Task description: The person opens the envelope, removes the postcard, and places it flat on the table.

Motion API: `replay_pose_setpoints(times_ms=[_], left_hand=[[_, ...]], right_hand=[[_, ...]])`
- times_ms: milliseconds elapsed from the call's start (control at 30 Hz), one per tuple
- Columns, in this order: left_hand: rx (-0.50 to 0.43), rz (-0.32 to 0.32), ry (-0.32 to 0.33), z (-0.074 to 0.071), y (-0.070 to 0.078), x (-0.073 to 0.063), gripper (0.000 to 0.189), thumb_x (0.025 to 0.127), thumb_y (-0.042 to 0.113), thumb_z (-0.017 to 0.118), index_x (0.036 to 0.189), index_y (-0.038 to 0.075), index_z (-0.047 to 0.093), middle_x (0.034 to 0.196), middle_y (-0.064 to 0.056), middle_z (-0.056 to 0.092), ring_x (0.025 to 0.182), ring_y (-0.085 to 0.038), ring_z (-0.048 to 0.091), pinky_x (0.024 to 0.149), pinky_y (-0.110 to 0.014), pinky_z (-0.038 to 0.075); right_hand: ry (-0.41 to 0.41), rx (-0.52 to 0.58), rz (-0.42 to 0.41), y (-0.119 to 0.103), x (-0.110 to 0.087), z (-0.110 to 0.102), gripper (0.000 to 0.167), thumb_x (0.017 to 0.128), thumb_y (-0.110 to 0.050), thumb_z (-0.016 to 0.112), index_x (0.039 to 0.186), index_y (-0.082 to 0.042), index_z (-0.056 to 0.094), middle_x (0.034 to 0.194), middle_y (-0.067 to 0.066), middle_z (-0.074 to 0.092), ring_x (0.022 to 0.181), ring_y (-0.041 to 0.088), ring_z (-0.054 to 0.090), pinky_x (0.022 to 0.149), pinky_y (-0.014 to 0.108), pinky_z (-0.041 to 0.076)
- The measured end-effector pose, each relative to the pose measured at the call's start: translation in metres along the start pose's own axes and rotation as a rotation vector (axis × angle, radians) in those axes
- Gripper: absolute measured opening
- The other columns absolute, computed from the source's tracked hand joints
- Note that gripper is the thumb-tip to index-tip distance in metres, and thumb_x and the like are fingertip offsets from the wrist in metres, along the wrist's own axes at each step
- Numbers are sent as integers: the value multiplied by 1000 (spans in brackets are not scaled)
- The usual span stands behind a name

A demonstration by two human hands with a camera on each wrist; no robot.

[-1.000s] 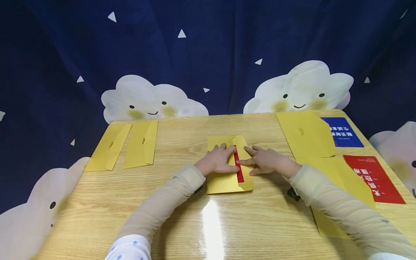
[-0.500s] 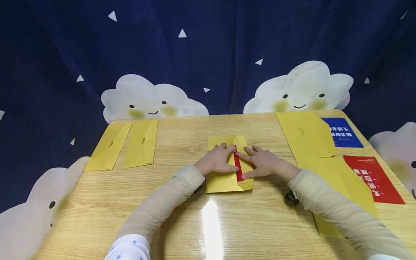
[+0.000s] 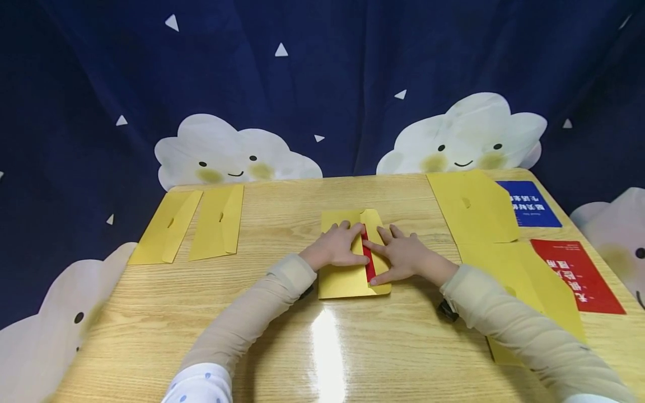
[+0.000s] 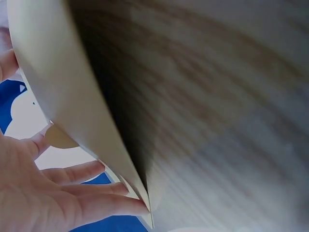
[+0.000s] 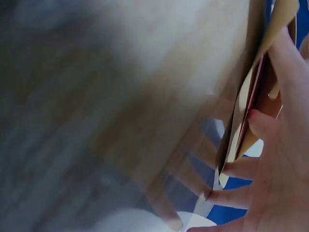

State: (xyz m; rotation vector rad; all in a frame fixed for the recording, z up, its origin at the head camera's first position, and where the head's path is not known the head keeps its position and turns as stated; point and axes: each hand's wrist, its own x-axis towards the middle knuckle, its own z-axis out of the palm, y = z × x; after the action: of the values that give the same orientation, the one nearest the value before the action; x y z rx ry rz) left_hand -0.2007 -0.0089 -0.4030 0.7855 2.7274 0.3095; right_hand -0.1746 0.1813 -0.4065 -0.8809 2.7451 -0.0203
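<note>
The middle envelope (image 3: 340,285) was yellow and lay flat on the wood table (image 3: 282,347), under both hands. Well to the left of the middle envelope were two other yellow envelopes (image 3: 216,224), side by side, with their flaps folded down. The left hand (image 3: 339,247) rested on the left part of the middle envelope. Its fingers were spread and did not grip anything. A thin red strip (image 3: 370,271) peeked out of the middle envelope. The right hand (image 3: 405,257) was spread wide over the right part of the middle envelope, across its flap (image 3: 374,217), with its thumb at the near end of the red strip. Well to the right of the middle envelope lay more yellow envelopes (image 3: 473,207). Farthest right of it were a blue card (image 3: 539,210) and, closer to the person, a red card (image 3: 594,280), both with white writing.
</note>
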Motion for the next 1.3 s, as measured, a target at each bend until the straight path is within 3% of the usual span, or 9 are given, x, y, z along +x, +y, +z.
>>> replay_pose_setpoints(times_ms=[233,733,1133,1300], left_hand=[[-2,-17,-24,0,2,-1,60,76,55,58,125,26,39,125,-12,42,106,-35,47,85,-59,38],[2,-27,-35,2,2,2,59,76,54,59,123,26,39,123,-10,43,111,-35,44,87,-59,36],[7,-31,-29,2,4,2,61,75,55,60,125,27,39,126,-10,42,109,-32,44,87,-58,36],[12,-31,-31,2,2,2,62,75,56,60,125,27,39,129,-11,41,112,-33,42,88,-59,36]], right_hand=[[-29,-58,38,-6,1,-3,95,66,-81,46,142,-25,33,145,24,22,127,50,22,80,72,29],[-51,-46,37,7,-8,-3,93,67,-74,55,142,-25,33,146,23,21,129,46,20,82,71,30],[-31,48,15,22,-20,-2,93,67,-68,61,141,-18,36,146,22,20,131,43,18,83,68,32],[11,167,-57,30,-20,-2,92,69,-62,65,140,-11,37,143,27,23,128,47,20,86,67,32]])
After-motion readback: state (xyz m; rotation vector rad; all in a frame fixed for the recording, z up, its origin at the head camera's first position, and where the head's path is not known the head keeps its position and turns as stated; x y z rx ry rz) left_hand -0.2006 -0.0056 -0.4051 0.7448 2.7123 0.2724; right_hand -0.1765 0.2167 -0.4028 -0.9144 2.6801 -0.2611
